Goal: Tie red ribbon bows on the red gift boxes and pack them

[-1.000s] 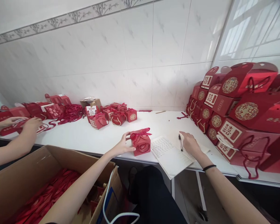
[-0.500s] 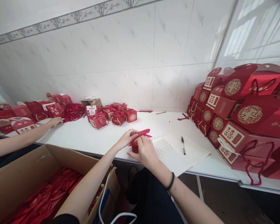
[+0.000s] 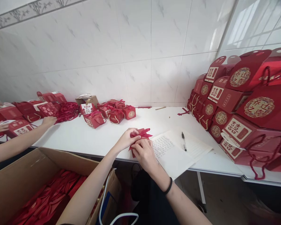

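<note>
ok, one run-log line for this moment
left hand: touching ribboned red box | right hand: touching its near side | exact grip: unclear | pen: on paper, right of box | stacked boxes: farther right

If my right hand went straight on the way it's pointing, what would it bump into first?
Your right hand would meet the ribbon-tied red box first; it seems to be touching that, though depth is hard to judge.

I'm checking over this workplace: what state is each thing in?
Red box: ribboned, partly hidden
Left hand: touching box top
Right hand: bent, touching box
Papers: partly written on
Pen: lying on papers
Carton: open-topped, partly filled
Middle boxes: clustered, several ribboned
Boxes at right: stacked
</note>
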Tool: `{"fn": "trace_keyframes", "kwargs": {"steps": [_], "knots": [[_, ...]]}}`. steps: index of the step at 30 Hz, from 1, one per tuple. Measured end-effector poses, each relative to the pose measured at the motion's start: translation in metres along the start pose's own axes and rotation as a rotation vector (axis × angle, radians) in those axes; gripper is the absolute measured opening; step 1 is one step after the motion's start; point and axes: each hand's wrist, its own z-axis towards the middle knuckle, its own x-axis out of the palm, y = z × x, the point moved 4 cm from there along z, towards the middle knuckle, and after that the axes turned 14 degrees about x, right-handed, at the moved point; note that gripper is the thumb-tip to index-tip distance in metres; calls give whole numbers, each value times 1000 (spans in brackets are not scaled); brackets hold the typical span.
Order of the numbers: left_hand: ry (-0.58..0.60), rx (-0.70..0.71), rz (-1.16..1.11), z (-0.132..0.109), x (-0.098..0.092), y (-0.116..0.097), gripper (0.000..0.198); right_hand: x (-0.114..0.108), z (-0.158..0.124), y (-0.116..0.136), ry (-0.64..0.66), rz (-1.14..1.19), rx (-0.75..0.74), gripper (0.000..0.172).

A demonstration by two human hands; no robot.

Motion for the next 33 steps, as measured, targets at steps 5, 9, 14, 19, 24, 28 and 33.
{"fn": "trace_keyframes", "kwargs": {"steps": [5,9,14,19,24,28,33], "knots": [[-82,-20,-3,-3,5,8,11,-2,0,-4,55,74,10,13],[-98,-36,-33,-3,5,13,13,-3,-1,-6,78,141,7,16],[-93,-44,-34,-3,4,12,11,-7,-3,-1,124,226,-34,21],[-81,-32,-49,-5,4,8,16,-26,13,-22,119,344,66,21],[-70,-52,-100,-8,5,9,17,-29,37,-80,173,286,665,32],[-51,-71,-100,-7,6,11,12,-14,37,-88,449,377,857,37],[-47,-70,-53,-5,7,9,9,-17,28,-75,450,471,932,33]]}}
